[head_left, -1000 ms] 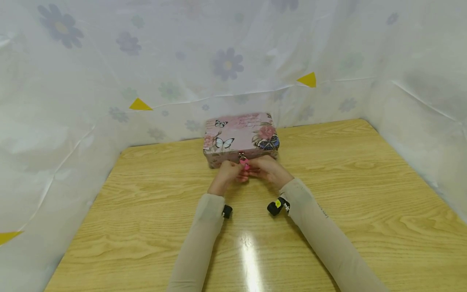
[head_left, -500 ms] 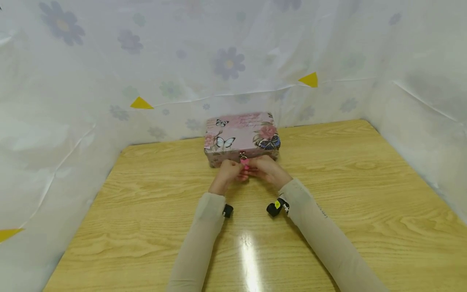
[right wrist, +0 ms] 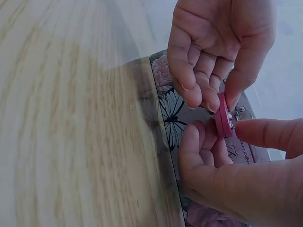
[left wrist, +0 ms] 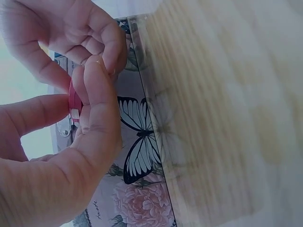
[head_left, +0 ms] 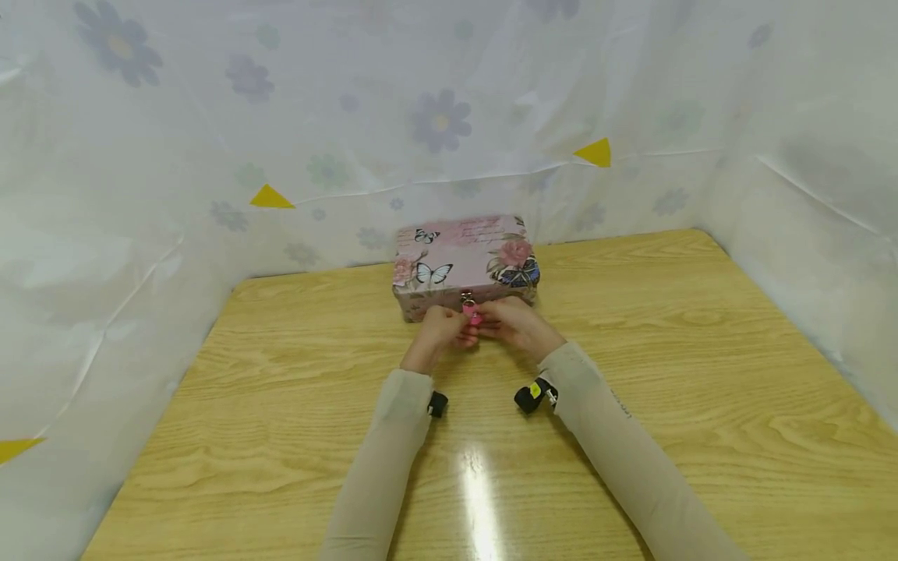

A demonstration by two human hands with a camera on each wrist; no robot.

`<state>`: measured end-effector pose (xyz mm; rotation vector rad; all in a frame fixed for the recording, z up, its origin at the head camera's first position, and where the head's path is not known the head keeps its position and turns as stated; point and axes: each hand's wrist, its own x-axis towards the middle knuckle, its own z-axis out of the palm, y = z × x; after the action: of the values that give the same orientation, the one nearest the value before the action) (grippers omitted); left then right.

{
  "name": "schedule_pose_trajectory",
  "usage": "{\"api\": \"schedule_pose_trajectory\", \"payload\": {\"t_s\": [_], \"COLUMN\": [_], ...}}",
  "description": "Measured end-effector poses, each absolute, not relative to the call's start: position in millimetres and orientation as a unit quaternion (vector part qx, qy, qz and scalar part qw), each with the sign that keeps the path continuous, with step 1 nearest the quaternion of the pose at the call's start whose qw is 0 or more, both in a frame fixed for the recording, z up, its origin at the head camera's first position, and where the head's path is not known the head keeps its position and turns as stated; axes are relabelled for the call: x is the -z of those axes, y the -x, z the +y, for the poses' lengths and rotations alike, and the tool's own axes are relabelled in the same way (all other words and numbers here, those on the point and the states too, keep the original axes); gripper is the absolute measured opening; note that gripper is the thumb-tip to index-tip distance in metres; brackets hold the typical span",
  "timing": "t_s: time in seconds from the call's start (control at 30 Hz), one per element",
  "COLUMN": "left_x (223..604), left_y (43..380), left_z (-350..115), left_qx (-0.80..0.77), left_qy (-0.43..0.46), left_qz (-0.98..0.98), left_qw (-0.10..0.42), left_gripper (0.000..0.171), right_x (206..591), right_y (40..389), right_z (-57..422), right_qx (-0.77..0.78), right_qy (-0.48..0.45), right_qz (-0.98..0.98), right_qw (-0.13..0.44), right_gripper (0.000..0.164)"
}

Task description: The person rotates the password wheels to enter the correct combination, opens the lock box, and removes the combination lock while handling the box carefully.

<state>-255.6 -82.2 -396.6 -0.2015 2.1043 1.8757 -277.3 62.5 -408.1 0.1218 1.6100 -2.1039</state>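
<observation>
A pink combination padlock (head_left: 471, 312) hangs by its shackle from the metal clasp at the front of a pink box (head_left: 463, 261) printed with butterflies and roses. The box lid is down. My left hand (head_left: 436, 331) pinches the padlock between thumb and fingers from the left. From the right, my right hand (head_left: 517, 323) pinches it too. In the right wrist view, the right thumb lies at the small number wheels on the edge of the padlock (right wrist: 223, 118). The left wrist view shows the padlock (left wrist: 74, 99) edge-on between both hands' fingers. The digits are too small to read.
The wooden table (head_left: 281, 436) spreads around the box on both sides and in front. A white flowered curtain (head_left: 337, 101) hangs close behind the box and along the sides, with yellow triangles (head_left: 272, 198) on it. Black straps (head_left: 535, 395) hold the wrist cameras.
Both hands stay at the padlock. The padlock tilts slightly and the right fingers shift a little on it. The box has not moved.
</observation>
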Motion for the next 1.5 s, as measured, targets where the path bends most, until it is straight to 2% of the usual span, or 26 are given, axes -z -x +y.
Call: {"api": "schedule_pose_trajectory", "payload": {"t_s": [0.27, 0.47, 0.57, 1.5], "left_x": [395.2, 394.4, 394.3, 395.1], "left_y": [255.4, 256.2, 256.8, 257.3], "left_z": [-83.1, -82.8, -82.7, -81.8], "left_qx": [-0.650, -0.646, -0.644, -0.652], "left_qy": [0.070, 0.076, 0.078, 0.085], "left_qz": [0.739, 0.741, 0.742, 0.735], "left_qw": [0.164, 0.167, 0.168, 0.165], "left_gripper": [0.028, 0.028, 0.028, 0.029], "right_x": [410.8, 412.9, 413.2, 412.9], "right_y": [278.2, 277.5, 277.1, 281.4], "right_z": [63.3, 62.1, 61.6, 66.2], "right_qx": [0.766, 0.759, 0.755, 0.736], "right_qy": [-0.028, -0.001, 0.006, 0.010], "right_qz": [0.593, 0.606, 0.613, 0.630], "right_qw": [0.246, 0.238, 0.235, 0.248], "right_gripper": [0.010, 0.030, 0.035, 0.034]}}
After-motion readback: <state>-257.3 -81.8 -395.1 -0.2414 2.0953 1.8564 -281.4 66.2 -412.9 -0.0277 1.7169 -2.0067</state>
